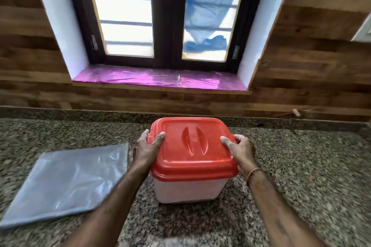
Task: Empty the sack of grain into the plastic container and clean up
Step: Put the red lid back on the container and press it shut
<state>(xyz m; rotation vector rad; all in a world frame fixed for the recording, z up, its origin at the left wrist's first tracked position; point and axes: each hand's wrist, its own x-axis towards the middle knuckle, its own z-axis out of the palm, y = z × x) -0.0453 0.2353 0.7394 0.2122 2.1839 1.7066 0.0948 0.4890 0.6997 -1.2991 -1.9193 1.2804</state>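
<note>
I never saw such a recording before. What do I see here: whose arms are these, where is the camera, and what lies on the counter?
There is no machine: a person wears one camera on the head, so you look down along their arms. The left hand and right hand grip the sides of the red lid on a white plastic container, thumbs on top. It stands on a stone counter below a window. To its left lies a flat grey plastic sack.

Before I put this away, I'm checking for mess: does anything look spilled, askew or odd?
Nothing stands out. The red lid sits level on the container, left hand and right hand gripping its edges. The empty sack lies flat on the counter. The speckled granite could hide stray grains.
</note>
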